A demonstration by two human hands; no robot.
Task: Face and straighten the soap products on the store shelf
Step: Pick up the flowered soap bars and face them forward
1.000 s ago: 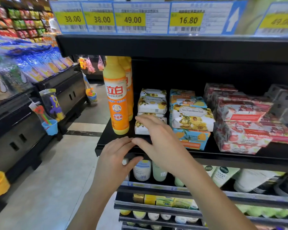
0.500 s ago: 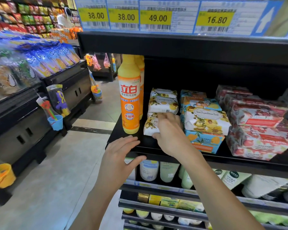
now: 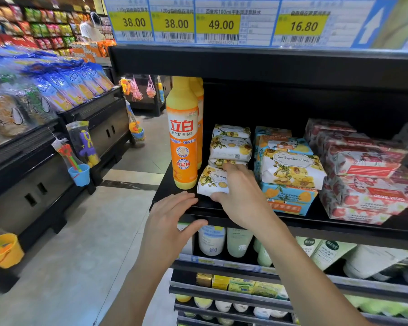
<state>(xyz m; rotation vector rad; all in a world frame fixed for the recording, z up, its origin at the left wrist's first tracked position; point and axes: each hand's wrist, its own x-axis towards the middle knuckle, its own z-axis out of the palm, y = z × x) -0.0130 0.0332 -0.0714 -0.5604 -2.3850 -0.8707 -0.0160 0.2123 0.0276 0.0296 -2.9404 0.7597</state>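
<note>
A white soap bar with yellow flowers (image 3: 212,181) lies at the front of the black shelf (image 3: 339,222), tilted. My right hand (image 3: 240,191) grips it, fingers over its top and thumb under its front edge. Behind it stands a stack of the same white soaps (image 3: 231,147). To the right are blue and orange soap boxes (image 3: 289,200) with a white flowered pack (image 3: 292,169) on top, then red strawberry soap packs (image 3: 363,182). My left hand (image 3: 170,222) rests flat on the shelf's front edge, fingers spread.
An orange dish-soap bottle (image 3: 183,137) stands just left of the soaps, a second bottle behind it. Price tags (image 3: 219,24) line the shelf above. Lotion bottles (image 3: 212,241) fill the shelf below. Across the aisle a low display (image 3: 57,90) holds blue packets and hanging toys.
My right hand has closed over the front white soap bar and pulled it forward, tilting it. My left hand has stayed on the shelf edge. The view has moved closer.
</note>
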